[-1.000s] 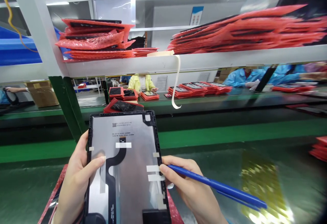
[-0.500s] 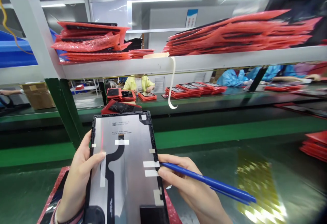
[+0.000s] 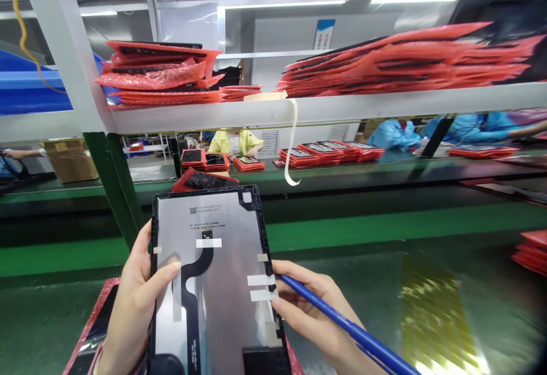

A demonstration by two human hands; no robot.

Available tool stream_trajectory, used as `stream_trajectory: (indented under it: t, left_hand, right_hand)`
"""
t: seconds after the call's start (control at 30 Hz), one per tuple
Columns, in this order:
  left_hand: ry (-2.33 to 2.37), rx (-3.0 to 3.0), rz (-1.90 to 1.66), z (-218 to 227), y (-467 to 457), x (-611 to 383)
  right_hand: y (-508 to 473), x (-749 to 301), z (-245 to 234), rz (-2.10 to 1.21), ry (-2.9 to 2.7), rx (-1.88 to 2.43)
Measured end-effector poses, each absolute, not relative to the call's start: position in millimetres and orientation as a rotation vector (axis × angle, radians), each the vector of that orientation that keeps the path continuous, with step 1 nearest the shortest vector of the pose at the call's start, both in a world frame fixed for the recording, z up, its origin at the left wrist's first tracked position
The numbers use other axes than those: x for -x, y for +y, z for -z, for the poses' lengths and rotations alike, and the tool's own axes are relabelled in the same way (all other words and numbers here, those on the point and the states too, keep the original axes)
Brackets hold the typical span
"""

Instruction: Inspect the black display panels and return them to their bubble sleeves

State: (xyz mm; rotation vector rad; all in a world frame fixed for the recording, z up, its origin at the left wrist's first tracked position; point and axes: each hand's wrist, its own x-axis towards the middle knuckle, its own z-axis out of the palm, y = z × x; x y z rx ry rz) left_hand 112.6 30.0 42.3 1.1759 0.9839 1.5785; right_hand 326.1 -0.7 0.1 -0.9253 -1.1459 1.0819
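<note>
A tablet screen panel (image 3: 226, 289) is held up before me, its silvery back facing me, with a black frame, a dark ribbon cable (image 3: 191, 312) and several strips of white tape. My left hand (image 3: 134, 298) grips its left edge, the thumb lying on the back beside a pale tape strip (image 3: 177, 301). At the right edge, by two short white tape strips (image 3: 261, 288), is my right hand (image 3: 318, 312), closed around a blue pen (image 3: 342, 321). Its fingertips touch the panel's edge. The pen's front tip is hidden between the fingers and the panel.
Under the panel, a dark screen on red bubble wrap (image 3: 96, 321) lies on the green bench. A yellow reflective sheet (image 3: 436, 318) is at right. Red-wrapped stacks (image 3: 405, 58) fill the shelf above, where a white strip (image 3: 293, 147) hangs down. Co-workers (image 3: 235, 142) sit beyond.
The panel and my right hand have shifted slightly right in the view. The blue pen now slants more steeply, its rear end lower. Both hands keep their grip.
</note>
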Motion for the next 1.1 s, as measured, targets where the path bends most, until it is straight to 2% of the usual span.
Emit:
stream_trajectory:
  t: [0.27, 0.6, 0.77, 1.1]
  left_hand:
    - [1.044, -1.138, -1.563, -37.9, 20.8, -115.7]
    - [0.904, -1.115, -1.57, -43.4, 39.4, -105.7]
    - [0.857, -1.054, -1.516, -38.7, 47.0, -104.8]
    - [0.797, -1.068, -1.418, -38.4, 44.8, -106.9]
  right_hand:
    - [5.3, -316.3, -4.6, -0.972, -1.245, 1.033]
    - [-2.9, -322.2, -3.6, -1.31, -1.091, 0.632]
    - [0.0, -320.2, 1.4, -1.372, -1.015, 0.635]
    - [12.5, -332.9, 3.7, -1.248, -1.093, 0.698]
